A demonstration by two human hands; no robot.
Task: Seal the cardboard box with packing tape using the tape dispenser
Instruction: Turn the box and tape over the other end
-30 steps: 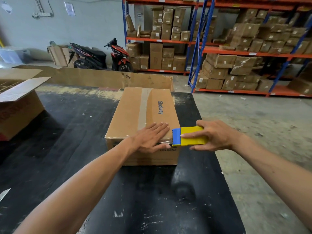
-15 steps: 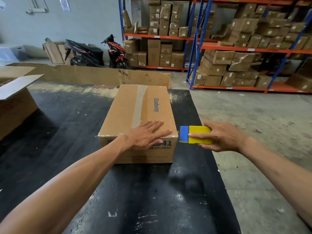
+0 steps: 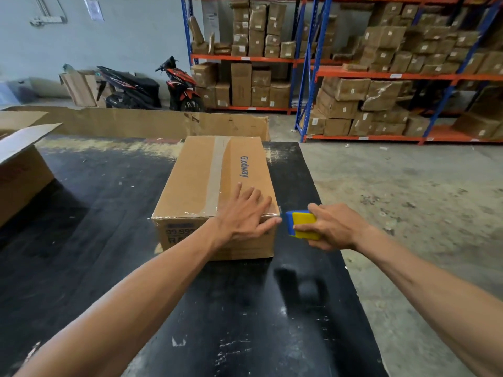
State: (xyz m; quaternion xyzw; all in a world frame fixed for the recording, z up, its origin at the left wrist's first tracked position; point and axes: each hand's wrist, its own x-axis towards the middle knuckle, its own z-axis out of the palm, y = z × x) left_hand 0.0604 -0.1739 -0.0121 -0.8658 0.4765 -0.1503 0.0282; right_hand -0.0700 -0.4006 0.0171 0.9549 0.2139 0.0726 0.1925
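Observation:
A closed cardboard box marked "Glodway" stands on the black table, with a strip of clear tape running down its top seam and more tape along its near top edge. My left hand lies flat on the box's near right corner, fingers spread. Just right of that corner, my right hand grips the blue and yellow tape dispenser, whose blue end points at the box's right side, close to my left fingertips.
An open cardboard box sits at the table's left edge. Flattened cardboard stands along the far edge. Beyond are shelving racks full of boxes, a parked motorcycle, and concrete floor to the right.
The dispenser pulled slightly away from the box's corner half a second ago and is now back close to it. My left hand shifted a little along the near edge.

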